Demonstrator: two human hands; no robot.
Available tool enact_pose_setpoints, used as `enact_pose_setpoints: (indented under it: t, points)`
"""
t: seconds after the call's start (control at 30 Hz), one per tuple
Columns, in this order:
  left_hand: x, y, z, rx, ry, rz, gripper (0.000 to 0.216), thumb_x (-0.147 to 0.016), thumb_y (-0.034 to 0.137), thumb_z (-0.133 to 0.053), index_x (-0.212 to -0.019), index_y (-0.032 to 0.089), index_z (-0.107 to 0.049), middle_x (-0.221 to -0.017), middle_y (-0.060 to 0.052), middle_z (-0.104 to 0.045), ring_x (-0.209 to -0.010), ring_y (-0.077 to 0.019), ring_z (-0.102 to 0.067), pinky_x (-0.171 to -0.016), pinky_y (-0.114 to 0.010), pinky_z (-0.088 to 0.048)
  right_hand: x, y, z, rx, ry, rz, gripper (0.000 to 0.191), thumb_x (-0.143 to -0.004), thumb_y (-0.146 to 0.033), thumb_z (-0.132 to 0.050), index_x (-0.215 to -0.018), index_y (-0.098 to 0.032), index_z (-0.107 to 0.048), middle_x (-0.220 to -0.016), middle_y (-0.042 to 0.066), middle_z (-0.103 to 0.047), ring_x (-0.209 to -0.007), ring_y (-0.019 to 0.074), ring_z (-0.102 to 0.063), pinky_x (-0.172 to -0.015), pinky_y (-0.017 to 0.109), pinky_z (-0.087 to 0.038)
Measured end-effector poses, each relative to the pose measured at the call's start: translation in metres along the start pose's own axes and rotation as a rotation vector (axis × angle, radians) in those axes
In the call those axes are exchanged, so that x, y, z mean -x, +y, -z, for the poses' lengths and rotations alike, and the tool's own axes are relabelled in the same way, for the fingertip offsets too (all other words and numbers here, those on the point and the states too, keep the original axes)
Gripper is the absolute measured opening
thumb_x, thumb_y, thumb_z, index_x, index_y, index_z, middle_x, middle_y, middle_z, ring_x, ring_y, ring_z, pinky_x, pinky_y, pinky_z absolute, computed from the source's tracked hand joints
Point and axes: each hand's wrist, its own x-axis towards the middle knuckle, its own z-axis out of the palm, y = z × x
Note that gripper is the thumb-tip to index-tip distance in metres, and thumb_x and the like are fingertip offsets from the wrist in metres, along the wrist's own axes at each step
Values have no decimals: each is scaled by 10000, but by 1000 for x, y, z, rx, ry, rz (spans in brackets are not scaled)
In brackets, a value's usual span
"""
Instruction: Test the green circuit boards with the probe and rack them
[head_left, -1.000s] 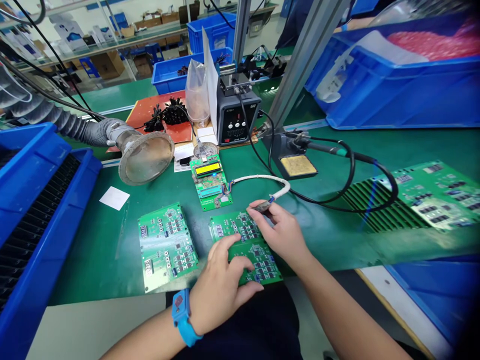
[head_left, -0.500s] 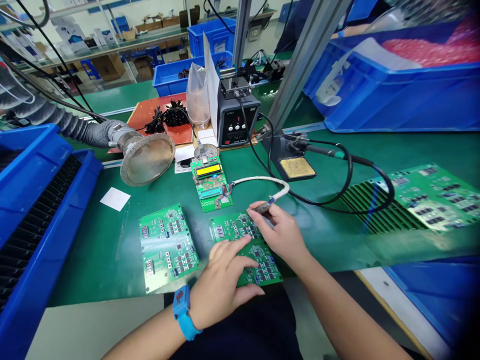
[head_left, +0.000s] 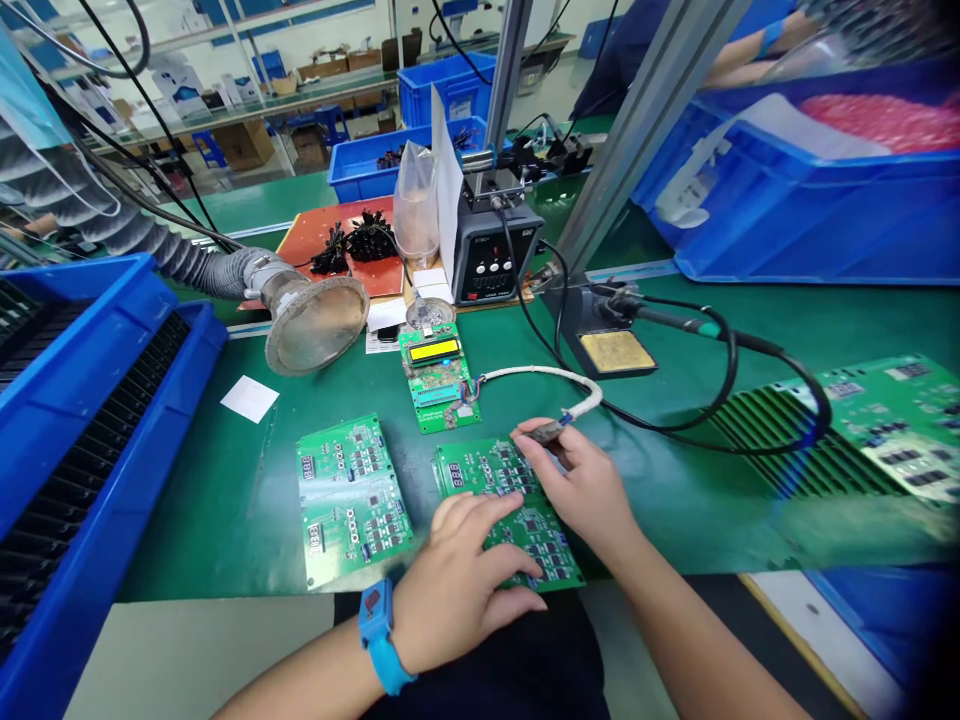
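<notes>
My left hand (head_left: 457,580), with a blue wristband, lies with fingers spread flat on a green circuit board (head_left: 480,470) at the table's near edge. My right hand (head_left: 585,485) pinches a small probe connector (head_left: 551,431) at the board's far right corner. A white sleeved cable (head_left: 540,374) runs from the connector to a small green programmer board with a lit yellow display (head_left: 437,372). A second green circuit board (head_left: 350,497) lies to the left, untouched.
A fume extractor hood (head_left: 315,322) hangs at the left. A soldering station (head_left: 496,255), iron holder with sponge (head_left: 616,352) and black cable sit behind. Blue bins (head_left: 75,400) stand left and right. More boards (head_left: 892,410) rest on a rack at right.
The view has shifted, so everything sits slightly lower and to the right. Both hands stay on the board and connector in the same grip.
</notes>
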Motion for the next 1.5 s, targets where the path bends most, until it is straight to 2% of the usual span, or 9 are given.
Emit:
enact_pose_setpoints:
  t: [0.3, 0.4, 0.5, 0.67, 1.3, 1.5]
  points:
    - [-2, 1, 3, -24, -46, 18, 166, -909, 390, -605, -1007, 256, -616, -1383, -42, -482, -1298, -257, -396, -1093, -464, -313, 0, -5, 3, -45, 8, -30, 208, -860, -379, -573, -927, -194, -644, -908, 63, -716, -851, 214, -672, -812, 356, -524]
    - [-2, 3, 5, -23, -60, 27, 148, -903, 370, -619, -1003, 260, -620, -1384, -42, -482, -1297, -265, -398, -1087, -480, -321, 12, -12, 15, -57, 17, -55, 212, -865, -371, -571, -959, -195, -643, -942, 69, -726, -894, 222, -679, -838, 362, -526]
    - [-2, 4, 6, -19, -74, 30, 141, -896, 362, -631, -994, 260, -626, -1374, -46, -490, -1289, -270, -406, -1081, -490, -330, 32, -17, 27, 26, -21, -50, 190, -866, -353, -572, -948, -202, -653, -921, 60, -728, -866, 216, -685, -800, 337, -537]
    - [-3, 5, 8, -17, -79, 37, 134, -898, 352, -629, -992, 255, -626, -1375, -48, -489, -1295, -272, -398, -1085, -497, -328, 52, -16, 32, 95, -48, -16, 152, -878, -314, -559, -948, -210, -645, -907, 46, -728, -856, 205, -691, -776, 305, -546]
    - [-4, 5, 8, -23, -99, 54, 143, -894, 359, -635, -998, 263, -620, -1372, -31, -487, -1293, -256, -398, -1094, -479, -320, 53, -17, 32, 176, -25, 152, 100, -878, -247, -564, -966, -227, -607, -894, 37, -712, -834, 186, -695, -755, 271, -564]
    - [-4, 5, 7, -29, -94, 55, 161, -896, 387, -627, -1001, 265, -626, -1373, -31, -489, -1288, -260, -406, -1089, -477, -329, 52, -15, 25, 151, 30, 179, 41, -861, -225, -568, -885, -230, -601, -849, 40, -705, -792, 194, -698, -743, 298, -573]
